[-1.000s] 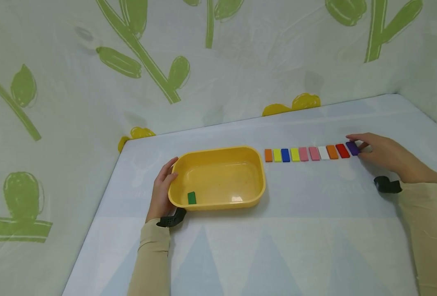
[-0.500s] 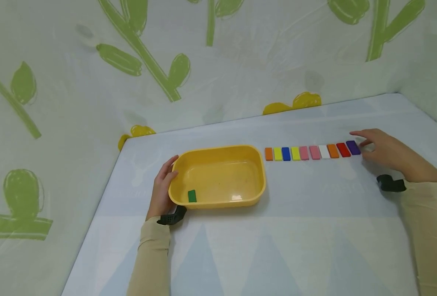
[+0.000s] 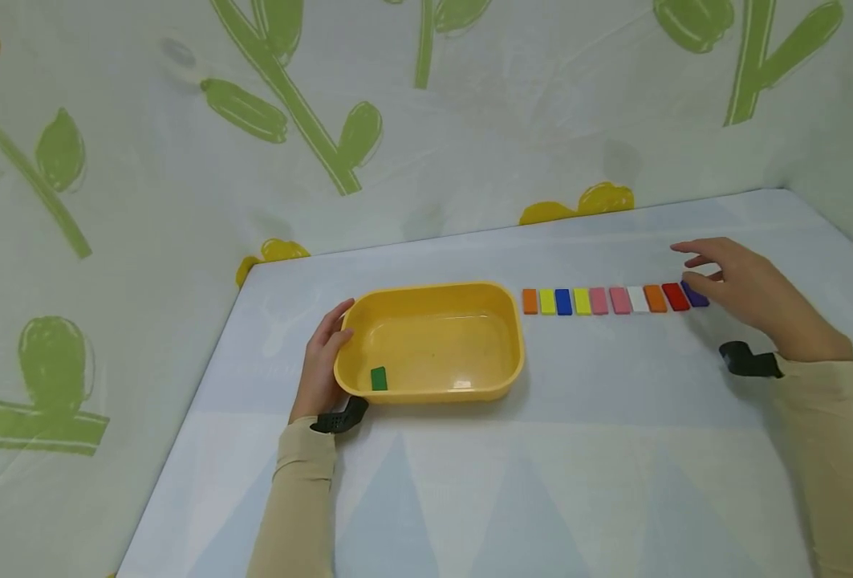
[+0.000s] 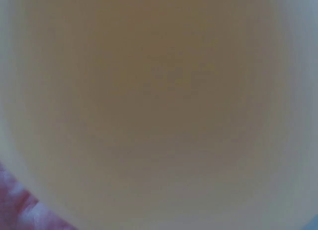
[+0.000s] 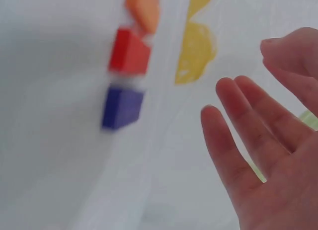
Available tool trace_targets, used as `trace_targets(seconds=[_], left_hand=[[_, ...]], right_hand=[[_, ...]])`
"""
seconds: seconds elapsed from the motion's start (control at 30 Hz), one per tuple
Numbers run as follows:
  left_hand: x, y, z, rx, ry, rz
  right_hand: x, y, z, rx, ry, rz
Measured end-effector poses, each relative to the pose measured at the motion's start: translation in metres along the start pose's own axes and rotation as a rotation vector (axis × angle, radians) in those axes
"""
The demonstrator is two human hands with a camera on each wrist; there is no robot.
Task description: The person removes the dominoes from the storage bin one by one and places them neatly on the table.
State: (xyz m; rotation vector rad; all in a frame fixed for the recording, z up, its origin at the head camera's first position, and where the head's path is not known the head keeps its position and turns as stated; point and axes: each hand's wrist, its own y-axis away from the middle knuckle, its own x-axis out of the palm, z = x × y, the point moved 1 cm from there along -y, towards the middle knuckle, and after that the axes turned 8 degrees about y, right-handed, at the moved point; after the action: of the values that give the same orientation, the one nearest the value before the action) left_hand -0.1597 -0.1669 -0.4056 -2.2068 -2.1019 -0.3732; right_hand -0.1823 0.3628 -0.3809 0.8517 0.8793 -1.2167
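My left hand (image 3: 320, 363) holds the left rim of a yellow plastic basin (image 3: 433, 343), thumb over the edge. A green block (image 3: 379, 379) lies in the basin's near left corner. To the right, a row of small domino-like blocks stretches across the table and ends in a red block (image 3: 676, 297) and a purple block (image 3: 697, 298). Above that end hovers my right hand (image 3: 751, 297), fingers spread and holding nothing. In the right wrist view its fingertips are apart from the purple block (image 5: 123, 108). The left wrist view is filled by a blurred yellowish surface.
The row begins with an orange block (image 3: 530, 301) beside the basin's right wall and includes blue, yellow, pink and white ones. Behind the table (image 3: 578, 466) rises a pale wall (image 3: 469, 152) printed with green plants.
My right hand first had its fingers at the purple block, then drew off to the right. Now it is raised and shifted left, partly covering the block. My left hand stays on the basin.
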Motion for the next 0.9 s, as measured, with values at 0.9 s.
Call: trace_targets(seconds=[0.9], left_hand=[[0.014, -0.008, 0.007, 0.016, 0.005, -0.008]], right_hand=[[0.012, -0.010, 0.125, -0.513, -0.001, -0.104]])
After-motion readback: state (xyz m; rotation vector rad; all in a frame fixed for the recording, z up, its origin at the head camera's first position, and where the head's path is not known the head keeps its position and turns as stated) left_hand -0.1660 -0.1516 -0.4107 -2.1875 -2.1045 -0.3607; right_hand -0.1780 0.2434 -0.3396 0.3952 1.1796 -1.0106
